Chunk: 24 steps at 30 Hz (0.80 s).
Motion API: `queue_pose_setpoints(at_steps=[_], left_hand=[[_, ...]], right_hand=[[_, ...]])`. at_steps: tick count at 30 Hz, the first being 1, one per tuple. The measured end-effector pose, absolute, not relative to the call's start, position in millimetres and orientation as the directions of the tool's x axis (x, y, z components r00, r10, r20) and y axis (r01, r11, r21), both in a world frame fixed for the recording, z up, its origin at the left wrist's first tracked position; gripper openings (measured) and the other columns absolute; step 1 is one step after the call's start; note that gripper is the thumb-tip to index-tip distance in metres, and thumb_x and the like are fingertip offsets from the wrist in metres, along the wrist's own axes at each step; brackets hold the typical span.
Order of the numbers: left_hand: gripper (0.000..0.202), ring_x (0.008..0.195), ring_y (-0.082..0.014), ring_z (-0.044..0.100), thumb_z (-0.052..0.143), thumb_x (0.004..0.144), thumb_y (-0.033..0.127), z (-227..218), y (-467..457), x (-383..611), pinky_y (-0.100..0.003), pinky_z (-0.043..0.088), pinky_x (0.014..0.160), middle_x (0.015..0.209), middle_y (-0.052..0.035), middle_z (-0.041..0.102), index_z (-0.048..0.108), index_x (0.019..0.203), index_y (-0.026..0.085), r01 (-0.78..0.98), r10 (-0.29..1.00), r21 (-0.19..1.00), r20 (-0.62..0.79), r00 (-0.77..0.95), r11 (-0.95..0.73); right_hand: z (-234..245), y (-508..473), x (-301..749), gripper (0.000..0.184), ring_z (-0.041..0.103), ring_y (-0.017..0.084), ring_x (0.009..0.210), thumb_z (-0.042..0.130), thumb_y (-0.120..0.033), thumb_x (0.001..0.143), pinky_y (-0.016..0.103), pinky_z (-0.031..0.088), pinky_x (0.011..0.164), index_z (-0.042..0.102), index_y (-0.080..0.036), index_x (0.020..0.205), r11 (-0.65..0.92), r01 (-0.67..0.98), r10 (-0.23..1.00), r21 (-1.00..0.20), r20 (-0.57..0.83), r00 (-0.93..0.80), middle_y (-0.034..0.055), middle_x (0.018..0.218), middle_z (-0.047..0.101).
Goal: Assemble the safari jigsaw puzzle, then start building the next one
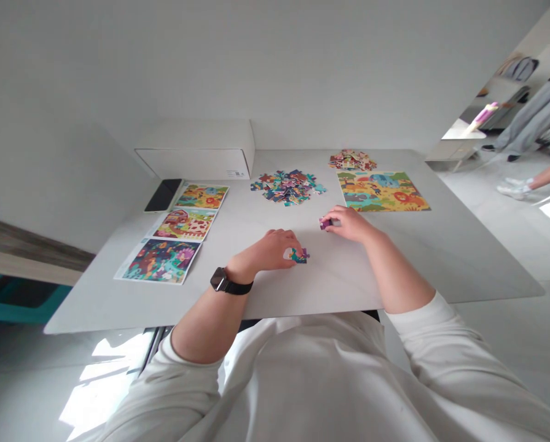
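My left hand (pixel 275 247), with a black watch on the wrist, rests on the white table (pixel 463 258) and pinches a teal and purple puzzle piece (pixel 299 255). My right hand (pixel 348 222) lies a little further back and to the right, fingers closed on a small purple puzzle piece (pixel 325 223). A pile of loose colourful pieces (pixel 288 186) lies behind both hands.
A finished animal puzzle (pixel 382 191) lies at the back right, a smaller pile of pieces (pixel 352 161) behind it. Three picture sheets (pixel 183 224) line the left side, next to a black phone (pixel 163 194) and a white box (pixel 196 149). Other people's legs (pixel 530 116) show at far right.
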<state>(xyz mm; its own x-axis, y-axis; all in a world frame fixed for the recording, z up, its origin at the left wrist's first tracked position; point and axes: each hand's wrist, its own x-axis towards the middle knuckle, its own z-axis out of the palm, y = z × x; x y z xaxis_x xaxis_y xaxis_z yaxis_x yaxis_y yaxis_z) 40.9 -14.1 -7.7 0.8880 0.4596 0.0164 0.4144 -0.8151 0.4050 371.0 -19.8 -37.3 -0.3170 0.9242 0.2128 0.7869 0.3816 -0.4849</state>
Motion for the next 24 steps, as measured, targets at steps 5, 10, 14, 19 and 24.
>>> queue_pose_setpoints(at_steps=[5,10,14,19,24], left_hand=[[0.037,0.128,-0.0286,0.067,0.077,0.095,0.044,-4,-1,38,-0.044,0.048,0.117,0.133,-0.0082,0.072,0.078,0.129,0.030,0.412,0.532,0.452,0.177,0.828,-0.791],[0.065,0.153,-0.0358,0.049,0.078,0.095,0.051,3,50,30,-0.054,0.038,0.130,0.161,-0.0150,0.056,0.062,0.153,0.028,0.661,0.728,0.310,0.224,0.648,-0.684],[0.093,0.165,-0.0447,0.029,0.076,0.092,0.066,6,94,37,-0.064,0.030,0.132,0.180,-0.0172,0.030,0.041,0.172,0.032,0.796,0.820,0.196,0.139,0.555,-0.572],[0.114,0.169,-0.0544,0.011,0.065,0.087,0.088,-2,128,60,-0.079,0.027,0.126,0.187,-0.0152,0.012,0.020,0.179,0.038,0.864,0.875,0.175,-0.027,0.484,-0.472],[0.109,0.169,-0.0556,0.012,0.061,0.087,0.090,-11,145,70,-0.082,0.026,0.124,0.188,-0.0151,0.011,0.023,0.178,0.042,0.855,0.850,0.172,-0.127,0.511,-0.489]], right_hand=[[-32,-23,375,0.020,0.073,0.028,0.110,0.082,-0.030,0.091,0.042,0.057,0.103,0.085,-0.026,0.111,0.393,0.780,0.919,-0.488,0.245,-0.310,0.0101,0.117,0.076],[-20,-3,380,0.027,0.072,0.030,0.114,0.080,-0.037,0.095,0.045,0.058,0.105,0.082,-0.026,0.120,0.308,0.853,0.945,-0.421,0.237,-0.225,0.0115,0.125,0.072],[-12,33,367,0.045,0.067,0.034,0.131,0.081,-0.041,0.095,0.049,0.052,0.117,0.076,-0.027,0.138,0.212,0.929,0.974,-0.302,0.143,-0.176,0.0147,0.138,0.069],[-15,73,333,0.084,0.044,0.040,0.159,0.085,-0.053,0.092,0.051,0.042,0.128,0.053,-0.029,0.166,0.177,0.961,0.984,-0.215,0.040,-0.172,0.0180,0.169,0.047],[-27,95,322,0.075,0.053,0.040,0.152,0.080,-0.057,0.096,0.052,0.044,0.126,0.059,-0.030,0.162,0.183,0.954,0.981,-0.238,-0.019,-0.193,0.0188,0.164,0.054]])
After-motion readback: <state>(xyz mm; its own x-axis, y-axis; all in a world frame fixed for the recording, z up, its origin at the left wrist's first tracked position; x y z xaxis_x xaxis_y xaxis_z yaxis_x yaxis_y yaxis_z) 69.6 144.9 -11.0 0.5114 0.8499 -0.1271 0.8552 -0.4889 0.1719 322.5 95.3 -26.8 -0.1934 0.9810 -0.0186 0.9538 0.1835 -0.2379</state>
